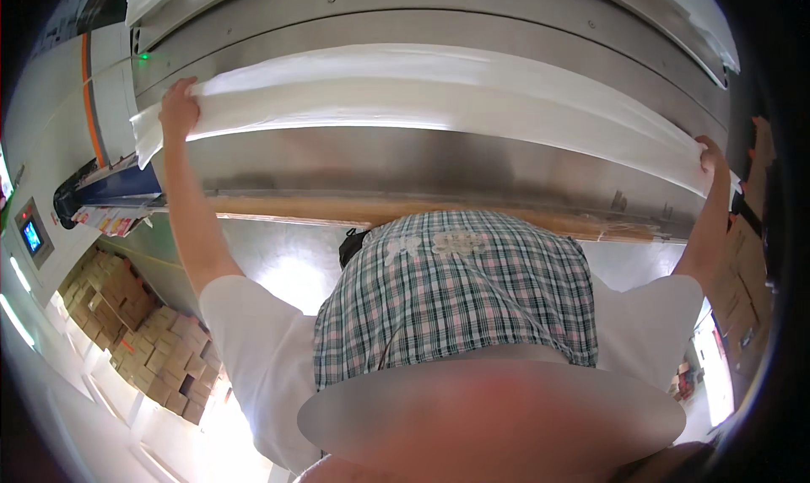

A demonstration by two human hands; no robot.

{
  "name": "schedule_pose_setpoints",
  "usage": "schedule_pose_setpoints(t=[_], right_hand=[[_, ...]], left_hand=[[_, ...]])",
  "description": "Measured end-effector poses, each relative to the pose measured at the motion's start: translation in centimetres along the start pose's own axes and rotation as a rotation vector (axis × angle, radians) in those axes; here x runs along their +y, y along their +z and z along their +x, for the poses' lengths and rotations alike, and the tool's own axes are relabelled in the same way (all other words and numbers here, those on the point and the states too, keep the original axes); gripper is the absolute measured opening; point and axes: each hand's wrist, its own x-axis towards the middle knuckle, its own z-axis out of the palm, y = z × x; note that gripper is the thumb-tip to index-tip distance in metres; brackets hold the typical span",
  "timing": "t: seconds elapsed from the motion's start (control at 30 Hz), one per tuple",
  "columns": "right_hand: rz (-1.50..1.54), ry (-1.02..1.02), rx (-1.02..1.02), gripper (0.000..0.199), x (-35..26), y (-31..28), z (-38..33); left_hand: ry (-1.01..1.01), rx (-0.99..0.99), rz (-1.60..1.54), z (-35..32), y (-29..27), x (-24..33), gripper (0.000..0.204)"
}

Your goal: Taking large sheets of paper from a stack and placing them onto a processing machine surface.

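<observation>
Gripping the near edge of a wide white sheet, the left hand has its fingers curled over the cloth at the sheet's left end, pinching it. At the sheet's far right end the right hand closes on the corner in the same way, though only its back shows and the fingertips are hidden. Both arms are stretched wide apart, so the sheet runs taut between them and lies across the curved steel machine, over its shiny front panel. Above the sheet, steel bands of the machine arch across, and another white cloth hangs over the top right. Left of the sheet sits an orange-striped housing with a small green light; lower on that side is a little blue screen. Stacked cardboard boxes lie well below the sheet, at lower left.

Judging from the grip, the risk is uneven tension: if one hand slackens or pulls ahead, the sheet could skew or crease. Fingers sit close to the machine's edge and could be nipped.
</observation>
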Motion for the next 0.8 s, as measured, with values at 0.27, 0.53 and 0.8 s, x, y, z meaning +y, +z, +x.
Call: schedule_pose_setpoints(t=[0.27, 0.53, 0.8], right_hand=[[0.837, -0.501, 0.820, 0.028, -12.2, 0.6, -11.0], [0.801, -1.091, 0.579, 0.032, -39.3, -1.3, -26.7], [0.522, -1.357, 0.545, 0.023, -54.6, -3.3, -34.0]], left_hand=[[0.163, 0.377, -0.665, -10.4, -6.1, 14.9, 0.026], [0.413, 0.190, -0.502, -13.7, -4.1, 19.6, 0.037], [0.376, 0.219, -0.361, -12.5, -2.2, 11.4, 0.046]])
